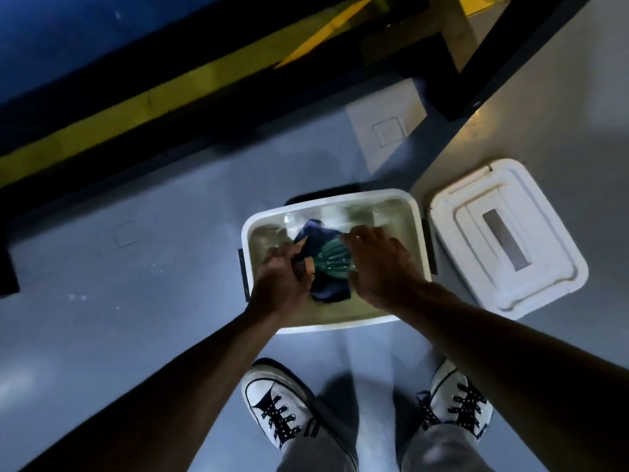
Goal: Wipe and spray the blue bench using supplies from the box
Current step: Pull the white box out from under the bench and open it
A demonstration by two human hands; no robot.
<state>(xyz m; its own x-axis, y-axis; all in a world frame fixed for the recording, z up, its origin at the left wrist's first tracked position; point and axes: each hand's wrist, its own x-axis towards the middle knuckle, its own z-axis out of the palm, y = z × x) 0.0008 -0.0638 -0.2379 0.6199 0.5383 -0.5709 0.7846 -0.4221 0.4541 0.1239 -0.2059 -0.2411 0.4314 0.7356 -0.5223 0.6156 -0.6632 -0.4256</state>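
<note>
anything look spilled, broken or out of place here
Nothing stands out. The lid lies flat on the floor right of the open box, apparently set aside. Both hands reach inside among a blue cloth and a green ribbed item. The image is dim and blurred.

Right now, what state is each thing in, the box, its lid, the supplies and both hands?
box: open, on the floor
lid: off, flat on the floor right of the box
blue cloth: crumpled inside the box
green ribbed bottle: in the box, between both hands
left hand: closed, in the box
right hand: reaching in, grip unclear
</note>
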